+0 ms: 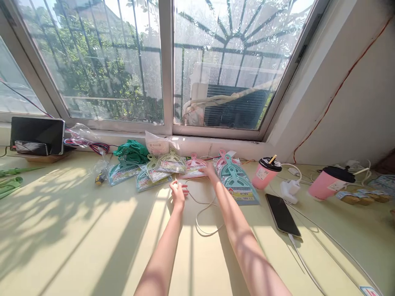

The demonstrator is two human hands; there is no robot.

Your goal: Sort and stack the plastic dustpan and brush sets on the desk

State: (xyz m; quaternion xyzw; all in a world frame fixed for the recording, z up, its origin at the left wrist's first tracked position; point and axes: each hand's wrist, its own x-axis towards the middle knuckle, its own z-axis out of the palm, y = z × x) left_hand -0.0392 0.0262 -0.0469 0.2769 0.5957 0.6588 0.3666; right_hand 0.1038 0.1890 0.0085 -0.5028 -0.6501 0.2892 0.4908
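My right hand reaches to the window side of the table, its fingers on the right edge of a pink mini dustpan-and-brush set in clear wrapping. Just in front of that set hovers my left hand, fingers apart and holding nothing. To its left lie light green sets overlapping teal sets, all wrapped. On the right, teal sets overlap one another, partly covering another pink set.
Pink cups with black lids, a phone on a cable and a white charger stand right. A green cloth bundle, a screwdriver and a tablet are left. A thin cable loops between my arms.
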